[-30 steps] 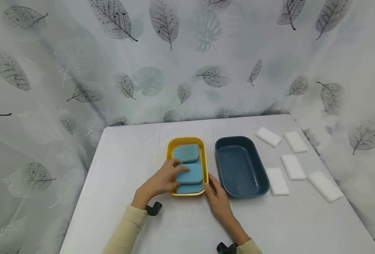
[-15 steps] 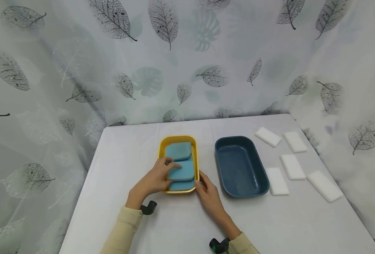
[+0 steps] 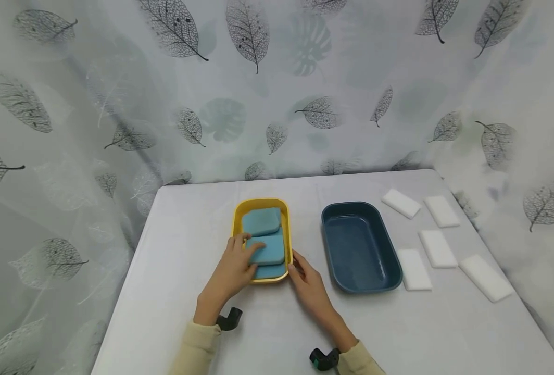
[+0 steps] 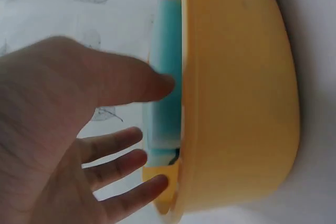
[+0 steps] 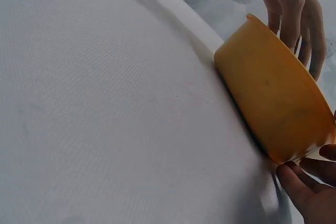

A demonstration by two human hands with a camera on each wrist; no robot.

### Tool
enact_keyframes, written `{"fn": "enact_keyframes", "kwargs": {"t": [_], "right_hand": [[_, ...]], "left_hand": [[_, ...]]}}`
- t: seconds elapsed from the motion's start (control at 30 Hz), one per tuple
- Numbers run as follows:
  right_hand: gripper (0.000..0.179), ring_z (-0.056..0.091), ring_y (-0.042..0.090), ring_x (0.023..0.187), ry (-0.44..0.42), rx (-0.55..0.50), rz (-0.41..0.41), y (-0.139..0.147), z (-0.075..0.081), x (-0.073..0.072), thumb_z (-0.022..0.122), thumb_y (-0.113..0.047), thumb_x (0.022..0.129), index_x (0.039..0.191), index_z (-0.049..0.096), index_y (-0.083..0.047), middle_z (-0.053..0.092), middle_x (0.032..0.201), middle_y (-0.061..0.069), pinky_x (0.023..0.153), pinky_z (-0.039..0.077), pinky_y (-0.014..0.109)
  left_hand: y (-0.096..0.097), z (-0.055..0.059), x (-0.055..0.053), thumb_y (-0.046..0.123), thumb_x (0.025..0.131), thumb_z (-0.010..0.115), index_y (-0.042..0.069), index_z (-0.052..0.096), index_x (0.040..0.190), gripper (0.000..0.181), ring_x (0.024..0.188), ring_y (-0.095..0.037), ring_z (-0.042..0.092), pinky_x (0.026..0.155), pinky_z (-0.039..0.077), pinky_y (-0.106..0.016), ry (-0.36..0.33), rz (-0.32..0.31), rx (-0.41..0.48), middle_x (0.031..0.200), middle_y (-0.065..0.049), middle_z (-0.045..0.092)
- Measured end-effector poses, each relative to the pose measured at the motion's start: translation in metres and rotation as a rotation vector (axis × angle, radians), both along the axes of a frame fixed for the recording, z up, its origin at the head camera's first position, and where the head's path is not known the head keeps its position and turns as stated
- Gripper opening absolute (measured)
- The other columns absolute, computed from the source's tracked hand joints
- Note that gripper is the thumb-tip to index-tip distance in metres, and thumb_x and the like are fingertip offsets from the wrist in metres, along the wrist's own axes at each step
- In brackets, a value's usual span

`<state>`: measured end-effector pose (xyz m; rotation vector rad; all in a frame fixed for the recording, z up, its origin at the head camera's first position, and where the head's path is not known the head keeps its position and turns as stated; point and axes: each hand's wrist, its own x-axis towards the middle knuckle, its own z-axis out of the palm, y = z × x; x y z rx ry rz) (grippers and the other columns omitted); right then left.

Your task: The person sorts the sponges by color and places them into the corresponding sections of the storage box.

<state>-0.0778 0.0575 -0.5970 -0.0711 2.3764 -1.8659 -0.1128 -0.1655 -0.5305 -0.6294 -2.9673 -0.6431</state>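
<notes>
A yellow rectangular tub stands left of the table's middle, holding several overlapping light blue sponges. My left hand reaches over the tub's left side, its fingers spread above the sponges. In the left wrist view, the thumb lies at the side of a blue sponge, just above the rim, with the other fingers spread apart. My right hand rests against the tub's near right corner. The right wrist view shows its fingertips low at the tub's outer wall.
Right of the yellow tub is a dark blue rectangular tub with nothing in it. Several white sponge blocks lie spread beyond it on the right of the white-covered table. A leaf-patterned curtain hangs behind.
The yellow tub has slid left, away from the dark blue tub, with both hands moving along with it. The blue sponges stay inside it. The view has shifted slightly.
</notes>
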Motion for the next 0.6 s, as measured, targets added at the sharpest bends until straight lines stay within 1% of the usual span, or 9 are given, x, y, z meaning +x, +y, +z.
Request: {"fn": "enact_keyframes", "kwargs": {"t": [0.1,0.17,0.3,0.37,0.43,0.5,0.53,0.6], "right_hand": [[0.05,0.059,0.026,0.137,0.009,0.028,0.01,0.005,0.007,0.004,0.053,-0.027,0.111,0.159,0.043,-0.02,0.058,0.152,0.007,0.111,0.052,0.043],[0.049,0.059,0.025,0.138,0.012,0.043,0.01,0.008,0.012,0.006,0.054,-0.023,0.11,0.158,0.045,-0.019,0.058,0.153,0.004,0.112,0.052,0.042],[0.046,0.062,0.023,0.134,0.046,0.047,-0.004,0.018,0.021,0.012,0.056,-0.017,0.109,0.155,0.049,-0.016,0.061,0.149,0.003,0.109,0.054,0.037],[0.043,0.065,0.022,0.13,0.081,0.036,-0.013,0.024,0.025,0.015,0.057,-0.016,0.108,0.152,0.053,-0.016,0.065,0.145,0.005,0.106,0.056,0.031],[0.04,0.068,0.023,0.125,0.134,0.019,-0.029,0.032,0.027,0.018,0.057,-0.016,0.108,0.148,0.057,-0.014,0.067,0.141,0.008,0.103,0.056,0.024],[0.036,0.07,0.024,0.12,0.203,-0.006,-0.051,0.042,0.029,0.021,0.057,-0.013,0.108,0.144,0.06,-0.01,0.069,0.137,0.013,0.1,0.056,0.02],[0.034,0.071,0.024,0.118,0.234,-0.023,-0.066,0.046,0.029,0.022,0.056,-0.011,0.108,0.142,0.062,-0.009,0.07,0.135,0.014,0.098,0.056,0.018],[0.031,0.071,0.023,0.116,0.29,-0.044,-0.097,0.056,0.031,0.026,0.055,-0.007,0.108,0.138,0.063,-0.006,0.071,0.132,0.015,0.097,0.057,0.017]], "left_hand": [[0.01,-0.003,0.008,0.009,0.094,0.075,0.017,0.067,0.133,0.041,0.133,-0.04,0.049,0.106,0.051,-0.054,0.065,0.047,0.048,0.145,-0.017,0.053],[0.015,-0.004,0.012,0.006,0.094,0.074,0.016,0.069,0.131,0.039,0.13,-0.037,0.053,0.105,0.052,-0.053,0.1,0.064,0.109,0.141,-0.014,0.058],[0.027,-0.009,0.017,0.0,0.095,0.071,0.015,0.072,0.123,0.032,0.124,-0.028,0.058,0.105,0.054,-0.045,0.168,0.082,0.252,0.131,-0.005,0.064],[0.035,-0.01,0.019,-0.001,0.096,0.069,0.015,0.072,0.12,0.03,0.123,-0.023,0.06,0.105,0.054,-0.04,0.198,0.084,0.32,0.127,-0.001,0.066],[0.045,-0.013,0.021,-0.003,0.096,0.068,0.015,0.072,0.119,0.029,0.12,-0.019,0.061,0.103,0.055,-0.036,0.229,0.07,0.394,0.124,0.001,0.067],[0.059,-0.016,0.024,-0.005,0.097,0.065,0.014,0.072,0.119,0.03,0.116,-0.018,0.062,0.1,0.055,-0.034,0.247,0.037,0.476,0.121,0.002,0.068],[0.066,-0.018,0.025,-0.006,0.097,0.064,0.015,0.071,0.121,0.032,0.115,-0.017,0.063,0.098,0.056,-0.032,0.243,0.016,0.521,0.12,0.002,0.068],[0.081,-0.023,0.029,-0.007,0.098,0.062,0.016,0.069,0.125,0.036,0.112,-0.017,0.064,0.094,0.056,-0.03,0.208,-0.029,0.611,0.12,0.001,0.069]]}}
